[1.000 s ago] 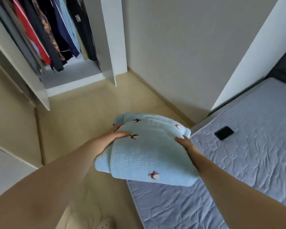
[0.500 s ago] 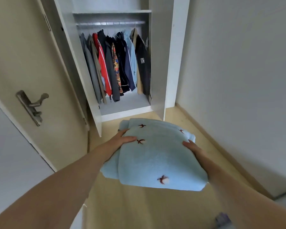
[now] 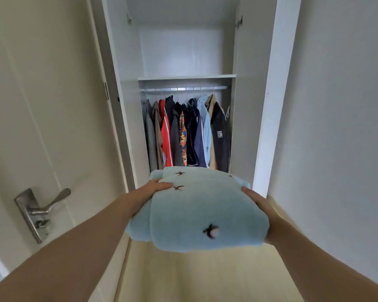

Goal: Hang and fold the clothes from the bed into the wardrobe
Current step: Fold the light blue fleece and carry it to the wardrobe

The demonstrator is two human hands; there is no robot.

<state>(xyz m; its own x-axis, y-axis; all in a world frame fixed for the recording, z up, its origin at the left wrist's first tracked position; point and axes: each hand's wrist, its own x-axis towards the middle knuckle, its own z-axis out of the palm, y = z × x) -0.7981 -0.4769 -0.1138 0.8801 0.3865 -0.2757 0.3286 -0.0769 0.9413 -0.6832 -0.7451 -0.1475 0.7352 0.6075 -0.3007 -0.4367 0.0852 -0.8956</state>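
Left hand (image 3: pixel 156 189) and right hand (image 3: pixel 254 198) are gripping opposite ends of the folded light-blue garment (image 3: pixel 196 212), thumbs on top, fingers wrapping underneath, hidden. The bundle is lying crosswise, squarely facing the open wardrobe (image 3: pixel 268 105); its shelf (image 3: pixel 186 76) is sitting higher.

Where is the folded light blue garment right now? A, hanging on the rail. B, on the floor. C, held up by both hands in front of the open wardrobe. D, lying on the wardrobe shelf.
C: the left hand and right hand grip the folded light blue garment at its sides, in the air before the wardrobe.
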